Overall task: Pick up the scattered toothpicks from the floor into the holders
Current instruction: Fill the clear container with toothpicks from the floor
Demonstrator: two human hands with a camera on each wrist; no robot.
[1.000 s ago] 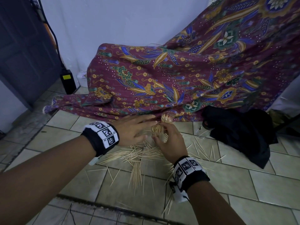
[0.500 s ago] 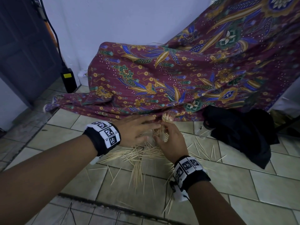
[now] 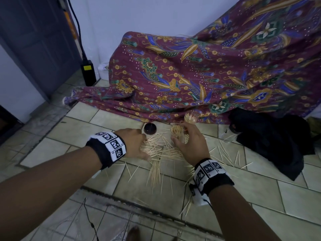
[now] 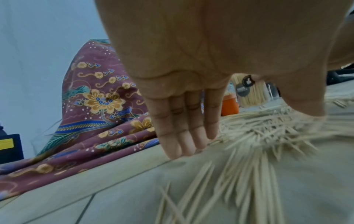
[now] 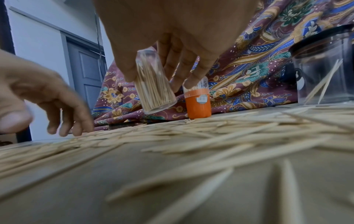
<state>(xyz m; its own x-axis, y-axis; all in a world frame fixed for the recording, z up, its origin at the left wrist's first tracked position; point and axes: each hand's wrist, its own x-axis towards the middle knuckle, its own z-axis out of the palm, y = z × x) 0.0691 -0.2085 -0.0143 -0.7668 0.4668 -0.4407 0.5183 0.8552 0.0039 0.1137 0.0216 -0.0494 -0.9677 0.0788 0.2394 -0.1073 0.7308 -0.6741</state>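
Loose toothpicks (image 3: 161, 152) lie in a heap on the tiled floor between my hands. My right hand (image 3: 188, 143) grips a clear holder (image 3: 177, 132) packed with toothpicks; in the right wrist view this holder (image 5: 155, 89) is tilted and lifted off the floor. My left hand (image 3: 137, 141) reaches down at the heap's left edge, its straight fingers (image 4: 180, 133) touching the tile and holding nothing. A second holder (image 3: 190, 118) with an orange base (image 5: 198, 104) stands just behind, against the cloth.
A dark round lid (image 3: 150, 130) lies beside my left hand. A clear jar (image 5: 323, 72) with a black lid stands at the right by a black cloth (image 3: 278, 141). Patterned maroon fabric (image 3: 191, 80) drapes behind. More toothpicks (image 3: 227, 155) are strewn to the right.
My left hand has drawn back from above the clear holder and dropped to the left side of the heap, uncovering the dark lid. My right hand keeps its grip on the holder.
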